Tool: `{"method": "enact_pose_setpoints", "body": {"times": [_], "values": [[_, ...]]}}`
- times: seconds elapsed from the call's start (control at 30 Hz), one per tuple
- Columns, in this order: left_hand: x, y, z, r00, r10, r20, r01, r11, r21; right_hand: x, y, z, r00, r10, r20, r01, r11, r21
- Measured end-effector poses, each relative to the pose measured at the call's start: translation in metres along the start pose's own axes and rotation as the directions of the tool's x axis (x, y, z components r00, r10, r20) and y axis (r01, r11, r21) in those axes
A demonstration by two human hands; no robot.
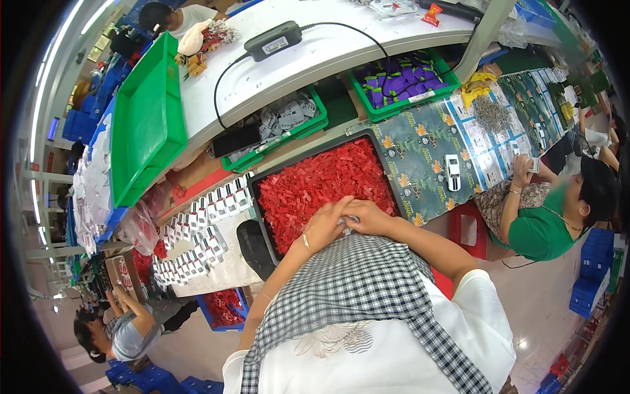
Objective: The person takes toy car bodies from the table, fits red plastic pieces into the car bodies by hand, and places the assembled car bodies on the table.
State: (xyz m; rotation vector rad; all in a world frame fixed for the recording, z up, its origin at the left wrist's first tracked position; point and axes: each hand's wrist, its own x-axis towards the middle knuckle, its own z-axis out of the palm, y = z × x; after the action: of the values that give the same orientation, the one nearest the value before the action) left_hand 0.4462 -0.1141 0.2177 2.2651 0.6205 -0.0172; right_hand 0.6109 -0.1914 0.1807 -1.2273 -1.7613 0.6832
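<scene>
Workbench: both hands at a black tray of red pieces.
Left hand (324,225) and right hand (365,217) meet, fingers curled over a small pale item, at the near edge of the black tray (259,200) filled with red pieces (321,184). Rows of white cards (200,233) lie left; green tray (146,118) far left; black power adapter (273,41) on far white shelf (341,49).

Small red plastic pieces (321,184) – matt, heaped in a shallow black plastic tray (261,209), smooth-walled. Large green plastic bin (144,125) – smooth, slight sheen. White worktop (341,46) glossy. Checked grey-and-white cloth apron (354,282), woven, matt.
</scene>
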Motion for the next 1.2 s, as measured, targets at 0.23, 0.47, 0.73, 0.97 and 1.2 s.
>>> {"method": "enact_pose_setpoints", "body": {"times": [0.23, 0.47, 0.73, 0.97, 1.2], "values": [[-0.06, -0.078, 0.042, 0.874, -0.394, -0.282, 0.29, 0.892, -0.348, 0.052, 0.044, 0.03, 0.971, 0.235, -0.05, -0.24, 0.959, -0.151], [-0.083, -0.099, 0.053, 0.757, -0.627, -0.186, 0.114, 0.407, -0.906, 0.092, 0.089, 0.067, 0.987, 0.081, 0.137, -0.002, 0.866, -0.499], [-0.071, -0.084, 0.044, 0.731, -0.674, -0.104, -0.007, 0.146, -0.989, 0.054, 0.031, 0.034, 0.96, 0.281, -0.007, -0.281, 0.957, -0.07], [-0.027, -0.074, 0.044, 0.84, -0.54, -0.058, 0.024, 0.144, -0.989, 0.054, -0.011, 0.05, 0.984, 0.153, 0.094, -0.11, 0.928, -0.356], [-0.008, -0.055, 0.047, 0.851, -0.525, -0.01, 0.061, 0.117, -0.991, 0.037, -0.023, 0.034, 0.961, 0.238, 0.138, -0.131, 0.838, -0.53]]}}
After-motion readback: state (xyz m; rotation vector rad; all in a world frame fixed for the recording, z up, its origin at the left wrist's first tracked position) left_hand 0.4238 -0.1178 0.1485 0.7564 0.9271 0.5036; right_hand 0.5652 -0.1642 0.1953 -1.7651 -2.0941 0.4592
